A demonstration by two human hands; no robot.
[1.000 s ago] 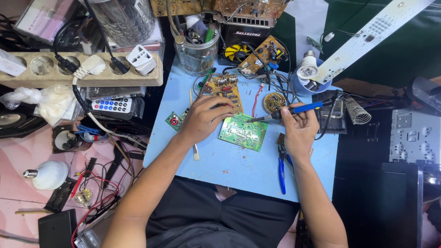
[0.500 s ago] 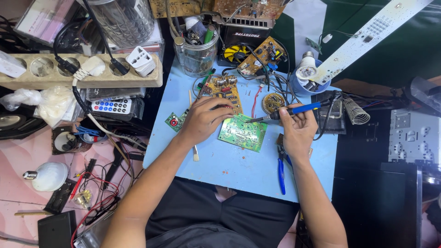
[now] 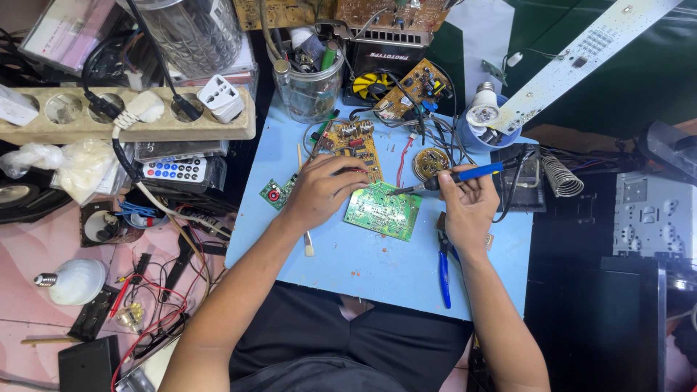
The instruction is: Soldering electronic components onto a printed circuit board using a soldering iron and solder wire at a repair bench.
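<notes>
Green circuit board (image 3: 382,210) between hands, left hand (image 3: 323,190) pinning its edge, right hand (image 3: 468,207) gripping soldering iron (image 3: 454,178)

Workboard (image 3: 377,276) holds circuit board (image 3: 383,210) at centre: second circuit board (image 3: 350,142) behind it, jar of tools (image 3: 311,80) further behind, pliers (image 3: 443,270) to its right, small brush (image 3: 308,243) to its left.
</notes>
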